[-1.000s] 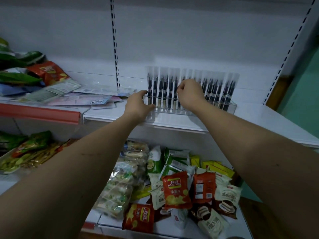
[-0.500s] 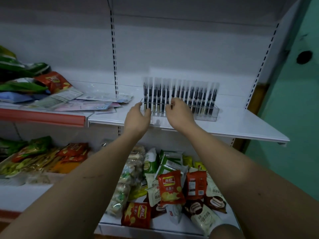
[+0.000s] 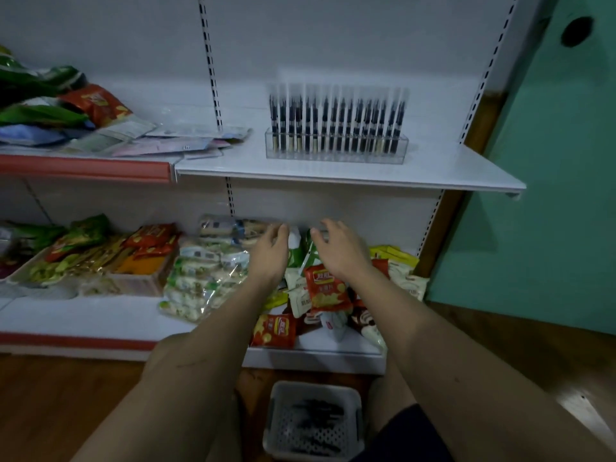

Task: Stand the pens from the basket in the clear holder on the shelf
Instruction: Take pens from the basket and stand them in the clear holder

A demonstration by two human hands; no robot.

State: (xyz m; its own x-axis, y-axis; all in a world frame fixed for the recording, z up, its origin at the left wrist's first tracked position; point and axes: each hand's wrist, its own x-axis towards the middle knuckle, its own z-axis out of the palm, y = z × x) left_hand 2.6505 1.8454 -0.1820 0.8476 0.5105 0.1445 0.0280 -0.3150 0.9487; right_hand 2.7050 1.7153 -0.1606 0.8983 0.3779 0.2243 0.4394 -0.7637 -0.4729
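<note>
Clear holder [image 3: 336, 151] on the shelf [image 3: 433, 171] at twelve o'clock stands nearly full; left hand [image 3: 270, 251] and right hand [image 3: 340, 248] hover empty, fingers loose; next likely reaching to pens [image 3: 316, 411] in the basket [image 3: 276, 395] at six o'clock

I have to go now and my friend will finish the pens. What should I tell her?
Left hand: open, holding nothing, in front of the lower snack shelf.
Right hand: open, holding nothing, beside it.
Clear holder: on the upper white shelf, with a row of pens standing in it.
Basket: on the floor below, with some dark pens lying inside, blurry.
Done: many pens stand in the holder.
Left: pick up the basket pens and stand them in the holder too.
</note>
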